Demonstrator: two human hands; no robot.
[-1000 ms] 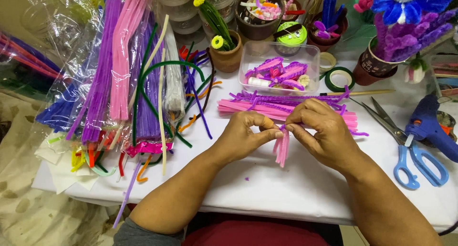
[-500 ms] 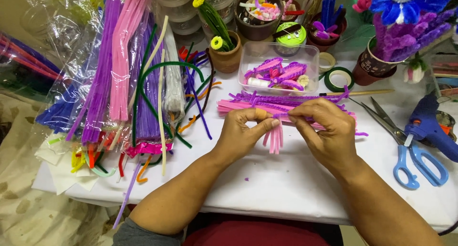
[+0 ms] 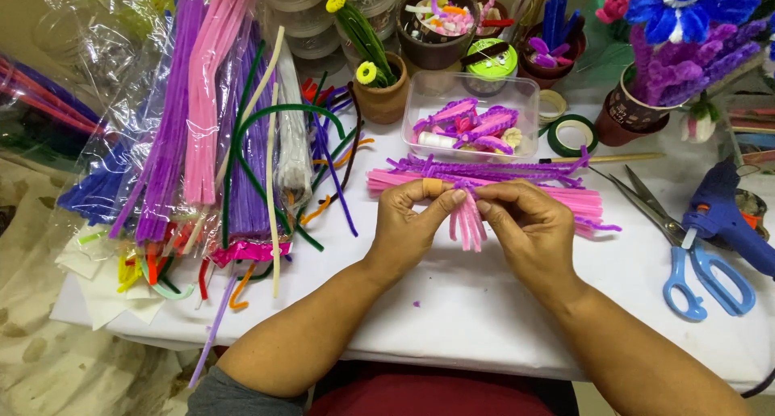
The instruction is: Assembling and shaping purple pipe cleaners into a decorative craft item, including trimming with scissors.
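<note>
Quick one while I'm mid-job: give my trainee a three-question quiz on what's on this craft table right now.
1. True or false: both hands grip the small bundle of pink pipe cleaners.
2. Which tool lies nearest the right hand? A) blue glue gun B) blue-handled scissors C) green tape roll
3. What sits directly behind the hands, in front of the clear plastic box?

Key
1. True: the left hand and the right hand pinch its top, the strands hanging down.
2. B.
3. A flat pile of pink and purple pipe cleaners on the white table.
</note>
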